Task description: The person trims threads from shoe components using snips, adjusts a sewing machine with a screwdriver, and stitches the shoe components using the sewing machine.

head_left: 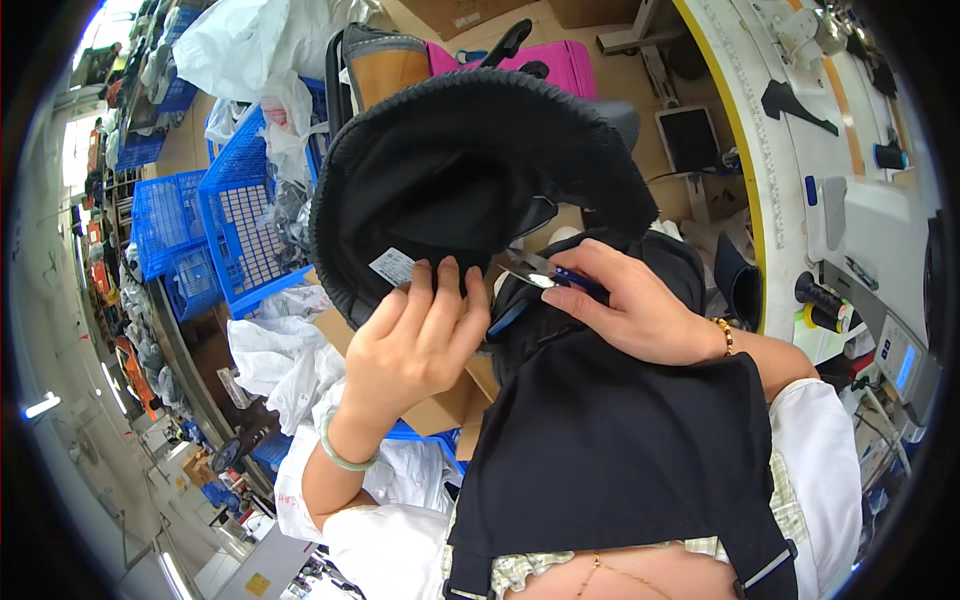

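Note:
A black fabric hat with a ribbed rim is spread before me, its hollow inside facing up. A white label sticks up inside it, close to my left fingertips. My left hand is closed over the near edge of the hat, thumb side to the right. In my right hand is a pair of thread snips with metal blades and dark blue handles. The blades point left toward the hat's edge, just right of my left fingers; whether they touch the fabric I cannot tell. Dark cloth lies under my right hand.
On the right, a white worktable with a yellow edge carries a black thread cone and a control panel. Blue plastic crates and white plastic bags crowd the left. Behind the hat stands a pink case.

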Demonstrator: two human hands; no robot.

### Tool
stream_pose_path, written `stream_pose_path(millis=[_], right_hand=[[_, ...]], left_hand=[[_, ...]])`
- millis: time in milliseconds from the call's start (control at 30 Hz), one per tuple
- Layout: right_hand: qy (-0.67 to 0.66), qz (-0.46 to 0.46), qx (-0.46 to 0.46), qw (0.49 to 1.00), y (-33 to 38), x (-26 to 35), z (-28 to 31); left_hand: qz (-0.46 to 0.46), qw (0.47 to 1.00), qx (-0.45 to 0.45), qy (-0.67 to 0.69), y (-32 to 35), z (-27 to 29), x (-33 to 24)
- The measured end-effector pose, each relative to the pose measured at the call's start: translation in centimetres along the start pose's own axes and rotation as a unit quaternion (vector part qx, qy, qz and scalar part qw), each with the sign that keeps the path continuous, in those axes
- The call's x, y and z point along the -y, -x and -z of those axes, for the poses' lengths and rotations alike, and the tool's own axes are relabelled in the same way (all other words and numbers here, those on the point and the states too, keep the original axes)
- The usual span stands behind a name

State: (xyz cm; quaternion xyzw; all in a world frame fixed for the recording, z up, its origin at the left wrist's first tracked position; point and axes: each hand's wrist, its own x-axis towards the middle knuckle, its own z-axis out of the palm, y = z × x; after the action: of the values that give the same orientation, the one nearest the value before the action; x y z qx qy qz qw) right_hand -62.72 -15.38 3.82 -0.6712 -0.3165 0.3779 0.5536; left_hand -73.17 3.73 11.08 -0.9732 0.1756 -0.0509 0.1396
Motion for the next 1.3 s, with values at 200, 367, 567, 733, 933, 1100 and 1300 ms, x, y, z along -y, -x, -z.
stream_pose_path(millis=[200, 367, 567, 733, 933, 1100, 1300], right_hand=[[0.038, -0.022, -0.023, 0.999, -0.5, 1.3, -0.5], [0.126, -0.012, 0.007, 0.992, -1.9, 1.6, -0.7], [0.169, 0.021, -0.012, 0.985, -2.8, 1.0, -1.1], [0.115, -0.001, 0.003, 0.993, -3.2, 0.7, -0.5], [0.057, -0.016, 0.005, 0.998, -3.5, 0.5, -0.4], [0.023, -0.026, 0.008, 0.999, -3.6, 0.8, -0.4], [-0.043, -0.059, 0.006, 0.997, -3.7, 0.3, -0.6]], left_hand=[[0.008, 1.0, -0.002, -0.016, 0.3, -0.4, -1.0], [0.018, 0.999, 0.008, -0.042, 0.2, -0.9, -1.4], [0.025, 0.999, 0.004, -0.034, 0.1, -1.5, -1.4], [0.046, 0.999, 0.0, -0.018, -0.1, -1.3, -1.3], [0.046, 0.998, -0.019, -0.033, -0.2, -1.1, -0.7], [0.033, 0.997, -0.034, -0.054, -0.4, -0.7, -0.3], [0.044, 0.997, -0.023, -0.054, -0.6, 0.1, -0.2]])
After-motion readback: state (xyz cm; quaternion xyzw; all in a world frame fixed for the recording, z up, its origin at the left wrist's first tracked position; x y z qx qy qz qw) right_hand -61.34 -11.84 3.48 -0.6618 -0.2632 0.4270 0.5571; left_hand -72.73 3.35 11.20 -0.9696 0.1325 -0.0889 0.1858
